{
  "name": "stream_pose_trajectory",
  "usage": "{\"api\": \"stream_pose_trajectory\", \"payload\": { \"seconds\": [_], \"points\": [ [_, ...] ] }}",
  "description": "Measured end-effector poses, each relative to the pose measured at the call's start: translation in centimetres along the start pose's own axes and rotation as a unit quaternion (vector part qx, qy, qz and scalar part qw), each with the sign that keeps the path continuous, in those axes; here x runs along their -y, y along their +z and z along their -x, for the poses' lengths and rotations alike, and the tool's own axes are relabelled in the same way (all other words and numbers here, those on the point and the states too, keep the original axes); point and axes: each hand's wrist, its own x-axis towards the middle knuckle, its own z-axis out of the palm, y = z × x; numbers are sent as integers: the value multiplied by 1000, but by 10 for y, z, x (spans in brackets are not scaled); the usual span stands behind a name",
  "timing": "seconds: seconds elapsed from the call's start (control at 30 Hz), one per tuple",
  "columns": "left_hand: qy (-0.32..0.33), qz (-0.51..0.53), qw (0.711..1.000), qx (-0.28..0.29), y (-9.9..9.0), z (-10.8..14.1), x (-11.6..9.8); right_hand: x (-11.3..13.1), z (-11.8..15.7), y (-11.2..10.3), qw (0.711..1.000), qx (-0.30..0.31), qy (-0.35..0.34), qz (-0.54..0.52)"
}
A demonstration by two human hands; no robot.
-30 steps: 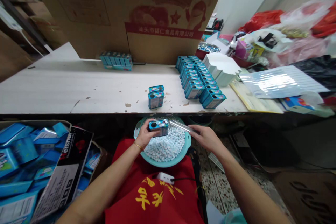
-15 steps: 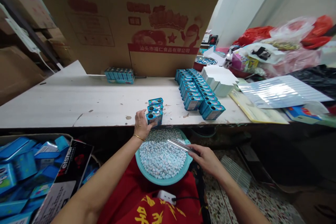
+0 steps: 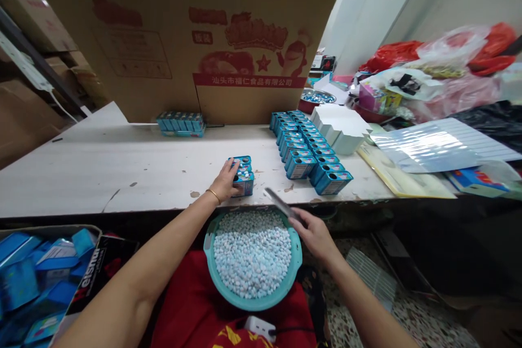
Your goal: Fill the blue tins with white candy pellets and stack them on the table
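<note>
head view: the left hand (image 3: 225, 184) grips the nearest tin (image 3: 245, 182) of a short row of three at the surface's (image 3: 122, 174) front edge. the right hand (image 3: 313, 235) holds a clear tube (image 3: 278, 204), angled up over the basin (image 3: 253, 302) of pale pellets (image 3: 253, 253) on the lap. two long rows of tins (image 3: 308, 149) stand toward the right.

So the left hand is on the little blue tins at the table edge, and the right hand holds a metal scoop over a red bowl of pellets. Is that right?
Not quite: the bowl is teal, not red; the red is cloth under it. The head view shows it. The rest holds: the left hand is on the blue tins at the table edge, the right hand holds the metal scoop.
</note>
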Motion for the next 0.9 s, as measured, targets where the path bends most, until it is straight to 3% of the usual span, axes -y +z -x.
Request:
{"api": "stream_pose_trajectory", "payload": {
  "seconds": [0.1, 0.17, 0.23, 0.33, 0.43, 0.6, 0.77, 0.9],
  "points": [
    [14, 24, 1000, -6, -1, -6, 3, 26, -66, 2, 995, -93, -15, 32],
    [32, 34, 998, -34, 0, -3, 6, 47, -116, 9, 992, -99, -19, 80],
    [29, 38, 996, -80, 1, 6, 8, 66, -162, 21, 989, -78, 13, 127],
    [-8, 48, 992, -116, 1, 27, 11, 87, -209, 40, 976, 28, 98, 190],
    [-37, 86, 991, -98, -2, 53, 10, 99, -232, 49, 944, 133, 101, 284],
    [-90, 167, 979, -66, -6, 90, 8, 116, -265, 46, 887, 147, -50, 435],
    [-122, 200, 969, -74, -12, 111, 14, 127, -297, 56, 856, 199, -179, 443],
    [-149, 229, 960, -62, -10, 116, 15, 130, -294, 72, 856, 225, -261, 385]
  ]
}}
